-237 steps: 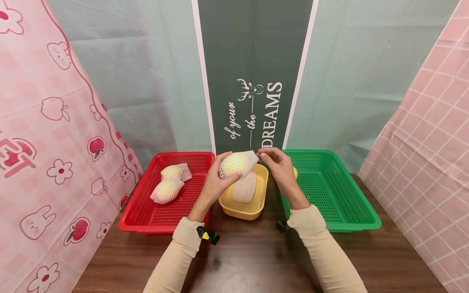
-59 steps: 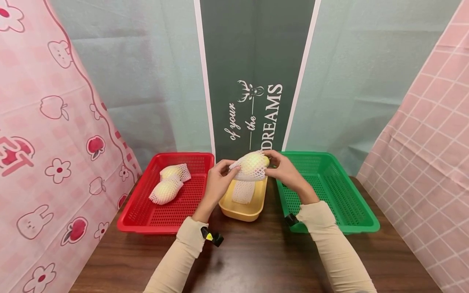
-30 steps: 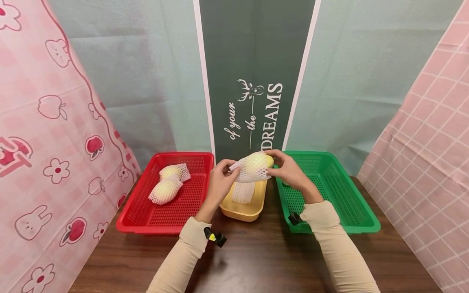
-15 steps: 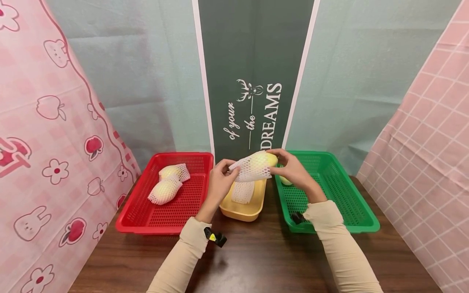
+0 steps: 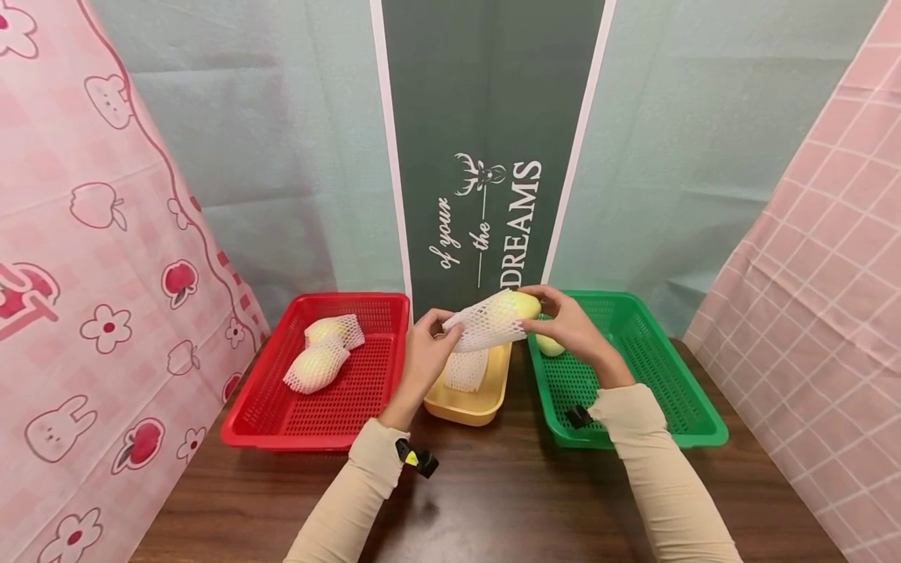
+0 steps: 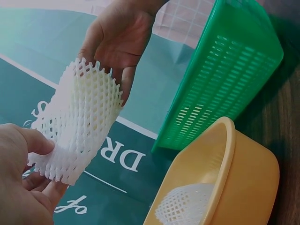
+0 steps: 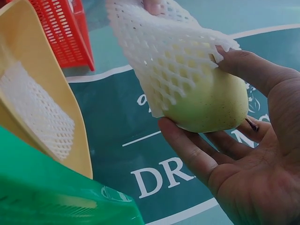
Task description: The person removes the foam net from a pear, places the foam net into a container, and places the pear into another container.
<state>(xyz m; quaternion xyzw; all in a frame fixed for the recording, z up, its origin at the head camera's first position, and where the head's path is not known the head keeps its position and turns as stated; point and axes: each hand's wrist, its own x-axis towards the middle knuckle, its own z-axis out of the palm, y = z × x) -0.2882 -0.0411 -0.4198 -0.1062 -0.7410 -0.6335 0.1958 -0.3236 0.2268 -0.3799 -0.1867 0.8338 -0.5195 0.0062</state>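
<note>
A yellow-green pear with a dark stem sits partly inside a white foam net sleeve, its stem end bare. My left hand pinches the sleeve's far end between thumb and fingers. At the other end my right hand holds the pear, thumb at the sleeve's edge and fingers beneath. Both hands are raised above a yellow tub, where another foam net sleeve lies. In the left wrist view the sleeve hides most of the pear.
The red basket on the left holds two netted pears. On the right stands a green basket with a bare pear in its near-left corner region. All rest on a dark wooden table before hanging cloths.
The pear has slid rightward out of the foam net sleeve, showing more bare skin, as my right hand moved right. My left hand has stayed nearly in place over the last second.
</note>
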